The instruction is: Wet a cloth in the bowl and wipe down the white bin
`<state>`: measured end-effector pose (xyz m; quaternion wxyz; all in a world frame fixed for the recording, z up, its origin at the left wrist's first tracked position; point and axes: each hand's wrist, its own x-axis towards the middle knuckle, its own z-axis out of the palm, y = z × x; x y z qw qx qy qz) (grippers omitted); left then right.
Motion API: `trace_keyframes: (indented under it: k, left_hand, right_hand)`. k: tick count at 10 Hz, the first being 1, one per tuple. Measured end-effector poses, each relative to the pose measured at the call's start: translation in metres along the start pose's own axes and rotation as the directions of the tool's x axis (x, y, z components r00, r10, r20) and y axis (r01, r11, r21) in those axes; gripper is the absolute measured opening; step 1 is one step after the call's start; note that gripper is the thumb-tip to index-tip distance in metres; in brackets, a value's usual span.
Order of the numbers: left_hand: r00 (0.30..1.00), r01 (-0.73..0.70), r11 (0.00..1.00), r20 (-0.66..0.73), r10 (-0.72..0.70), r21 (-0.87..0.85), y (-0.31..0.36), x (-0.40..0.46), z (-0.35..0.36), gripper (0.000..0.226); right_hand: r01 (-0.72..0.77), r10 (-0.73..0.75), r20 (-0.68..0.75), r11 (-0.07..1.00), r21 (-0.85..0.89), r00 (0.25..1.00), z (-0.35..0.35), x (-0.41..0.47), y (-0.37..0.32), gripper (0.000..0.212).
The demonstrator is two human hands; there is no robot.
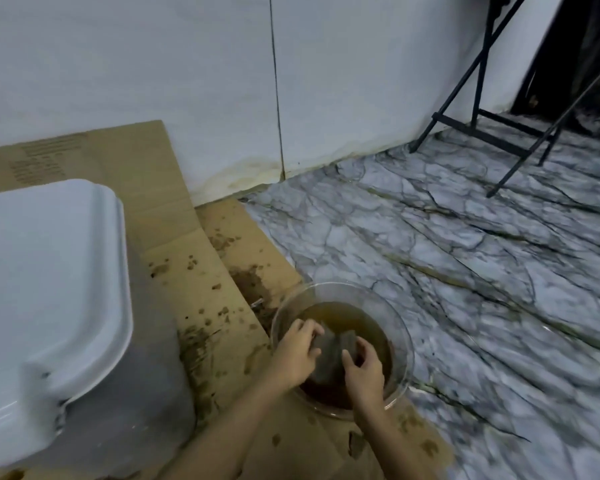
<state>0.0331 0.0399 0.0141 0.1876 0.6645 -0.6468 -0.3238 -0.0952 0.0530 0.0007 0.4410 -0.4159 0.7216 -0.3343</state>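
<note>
1 cloth (333, 355) in 1 bowl (400, 327), under left hand (297, 355) and right hand (364, 370).

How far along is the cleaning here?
Early on. Both hands, left hand and right hand, grip the grey cloth in the brown water of the clear bowl, so wetting is in hand. The white bin on the left is not being touched; wiping is left.

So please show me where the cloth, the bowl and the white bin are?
cloth (331, 355): head view, on its wet middle.
bowl (406, 336): head view, on its right glass rim.
white bin (49, 271): head view, on its lid.
</note>
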Motion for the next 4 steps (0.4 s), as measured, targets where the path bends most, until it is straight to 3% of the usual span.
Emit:
trace_keyframes:
  k: [2,3,4]
  left_hand:
    - [0.973,-0.154,0.938,0.215,0.089,0.310,-0.031,0.014,0.022,0.052]
    - [0.955,-0.228,0.887,0.270,0.124,0.402,-0.032,0.015,0.020,0.049]
    - [0.989,-0.113,0.945,0.122,0.079,0.306,-0.014,0.006,0.003,0.039]
  right_hand:
    - [0.105,-0.109,0.009,0.925,-0.366,0.994,0.021,0.019,0.026,0.050]
    - [0.126,-0.139,0.021,0.814,-0.567,0.990,0.024,0.015,0.025,0.056]
    - [0.269,-0.261,0.087,0.830,-0.489,0.962,0.020,0.002,0.005,0.052]
